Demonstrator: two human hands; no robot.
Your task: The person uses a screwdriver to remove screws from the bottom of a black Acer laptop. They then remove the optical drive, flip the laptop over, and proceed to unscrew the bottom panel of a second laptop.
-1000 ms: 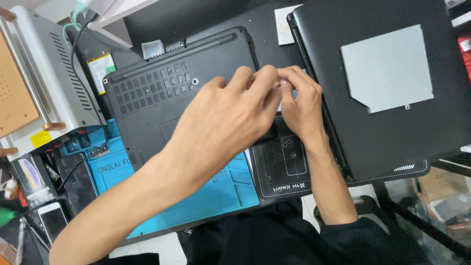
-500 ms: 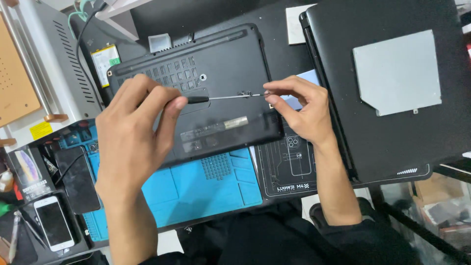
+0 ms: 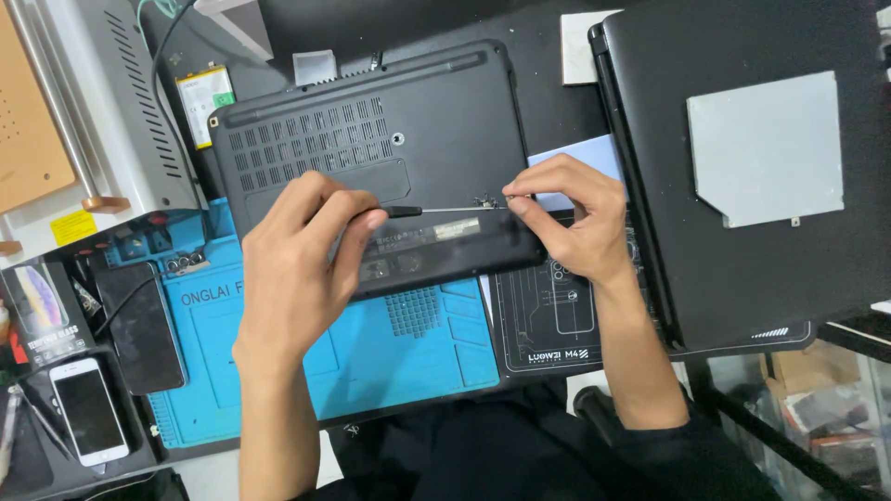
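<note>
While I look down from my head camera, my left hand (image 3: 297, 269) is wrapped tight around the dark handle of a thin screwdriver (image 3: 436, 210), its shaft lying level across the upturned black laptop (image 3: 371, 139) toward my right hand (image 3: 571, 218). My right fingertips (image 3: 518, 192) are pinched narrow at the tip of the shaft, near the laptop's right edge, where something small sits that I cannot make out. The laptop lies bottom up, its vent grille toward the far side, resting partly on a blue work mat (image 3: 371, 353) and partly on a dark mat (image 3: 543, 315) with white line drawings. Under both is a black tabletop (image 3: 538, 56). To my right, a second black laptop (image 3: 761, 278) lies closed, with a grey metal plate (image 3: 766, 148) flat on top of it. A pale blue sheet (image 3: 580, 153) shows just beside my right hand. To my left stands a grey machine (image 3: 111, 111) with louvred vents. Near the left corner lie a white phone (image 3: 88, 408), a dark phone (image 3: 139, 329) and a boxed glass screen protector (image 3: 37, 311). A green-labelled battery (image 3: 204, 97) rests beyond the laptop's far left corner.
</note>
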